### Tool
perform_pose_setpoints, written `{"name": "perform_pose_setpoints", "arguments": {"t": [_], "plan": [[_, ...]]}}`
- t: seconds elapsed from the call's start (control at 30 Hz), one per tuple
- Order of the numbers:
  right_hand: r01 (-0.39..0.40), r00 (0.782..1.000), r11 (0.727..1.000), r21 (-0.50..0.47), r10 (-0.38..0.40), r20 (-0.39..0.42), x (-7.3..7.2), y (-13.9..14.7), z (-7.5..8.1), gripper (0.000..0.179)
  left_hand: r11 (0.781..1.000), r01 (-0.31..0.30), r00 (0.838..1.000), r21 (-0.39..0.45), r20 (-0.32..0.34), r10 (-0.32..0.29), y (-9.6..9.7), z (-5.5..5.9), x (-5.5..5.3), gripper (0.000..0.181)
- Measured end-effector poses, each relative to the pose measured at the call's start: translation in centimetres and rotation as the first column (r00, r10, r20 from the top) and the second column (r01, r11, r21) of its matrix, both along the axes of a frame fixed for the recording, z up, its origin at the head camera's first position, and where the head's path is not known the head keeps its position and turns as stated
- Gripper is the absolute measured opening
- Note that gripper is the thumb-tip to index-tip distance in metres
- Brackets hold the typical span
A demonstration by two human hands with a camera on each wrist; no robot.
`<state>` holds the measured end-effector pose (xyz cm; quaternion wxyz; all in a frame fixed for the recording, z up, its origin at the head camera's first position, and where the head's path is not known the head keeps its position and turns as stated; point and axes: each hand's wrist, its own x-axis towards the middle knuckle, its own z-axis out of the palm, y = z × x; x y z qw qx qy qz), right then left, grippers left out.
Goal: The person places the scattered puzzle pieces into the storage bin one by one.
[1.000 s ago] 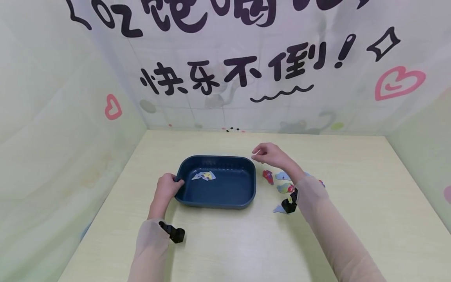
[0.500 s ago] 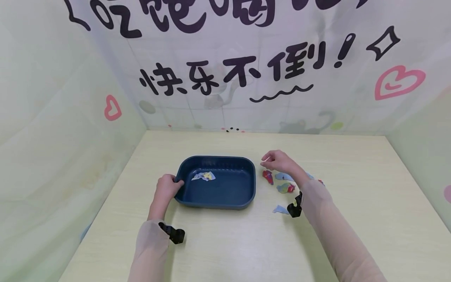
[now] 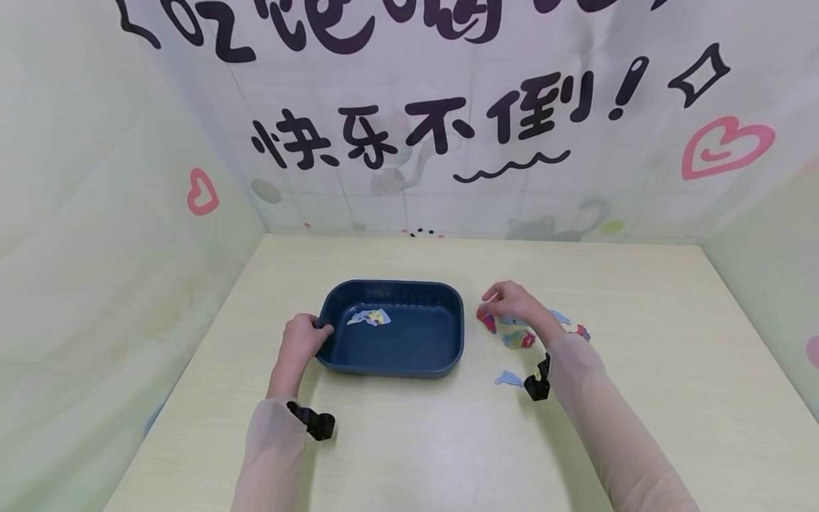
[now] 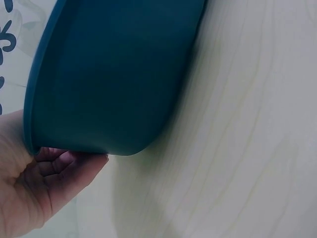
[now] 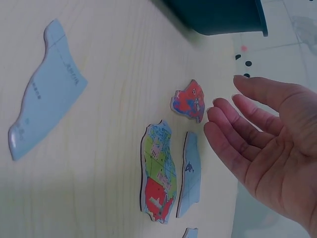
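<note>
My left hand (image 3: 301, 340) grips the left end of a dark blue rectangular tray (image 3: 416, 343), thumb over the rim and fingers beneath it in the left wrist view. Inside the tray lies a light blue and yellow puzzle piece (image 3: 370, 317). Over the pieces right of the tray, my right hand (image 3: 514, 301) hovers with parted, slightly bent fingers and nothing between them. Its fingertips are close to a red puzzle piece (image 5: 189, 101). Beside that lie a green and red piece (image 5: 158, 171) and a narrow blue one (image 5: 189, 173).
A separate light blue piece (image 3: 508, 378) lies nearer the front of the pale wooden table (image 3: 409, 448). More pieces, including a red one (image 3: 582, 332), sit by the right forearm. A printed cloth (image 3: 409, 85) hangs along the back edge, with plain cloth at both sides.
My right hand has moved from beside the tray's back right corner rightward and down toward the red puzzle piece. The left hand and tray stay in place.
</note>
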<state>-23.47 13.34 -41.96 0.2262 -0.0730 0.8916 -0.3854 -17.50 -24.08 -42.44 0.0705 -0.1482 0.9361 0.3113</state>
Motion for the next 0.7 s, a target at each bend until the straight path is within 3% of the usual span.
{"name": "perform_pose_setpoints", "arguments": {"t": [0.7], "plan": [[0.017, 0.999, 0.999, 0.04, -0.019, 0.034, 0.5, 1.1, -0.4, 0.033, 1.0, -0.001, 1.0, 0.004, 0.004, 0.001, 0.1, 0.1, -0.1, 0.023]]}}
